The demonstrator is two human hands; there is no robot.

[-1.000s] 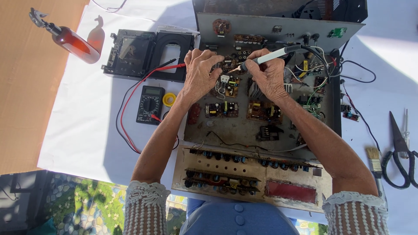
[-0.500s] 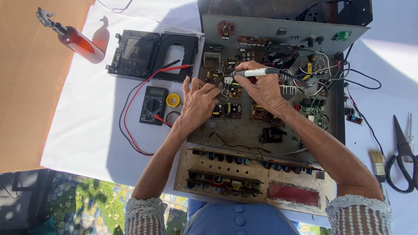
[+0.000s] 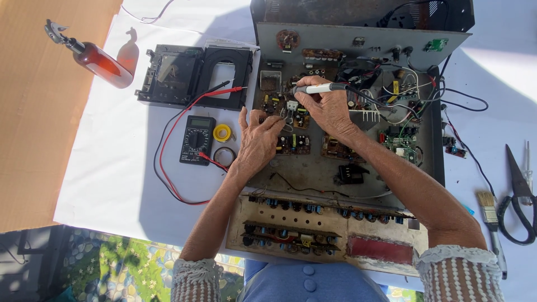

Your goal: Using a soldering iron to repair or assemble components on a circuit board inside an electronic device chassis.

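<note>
One white-handled soldering iron (image 3: pixel 320 88) lies level in the right hand (image 3: pixel 327 109), which is clenched round it, its tip pointing left over the small circuit boards in the upper middle of one open grey chassis (image 3: pixel 313 173). The left hand (image 3: pixel 258 141) rests just beside, fingers loosely spread and flat on the boards, grasping nothing. Inside the chassis, loose wires crowd the right side; the lower middle floor is barer. Along the chassis's near edge sit two rows of blue-capped controls (image 3: pixel 313 208). To the left on the white cloth (image 3: pixel 112 168) lie one black multimeter (image 3: pixel 197 139) with one red lead, one yellow roll (image 3: pixel 222 132), one wire coil (image 3: pixel 224 155) and one opened black case (image 3: pixel 193 76); one brown bottle (image 3: pixel 98 57) lies at the cloth's left edge. To the right lie one pair of scissors (image 3: pixel 519 196) and one brush (image 3: pixel 492 223), near the frame edge.
</note>
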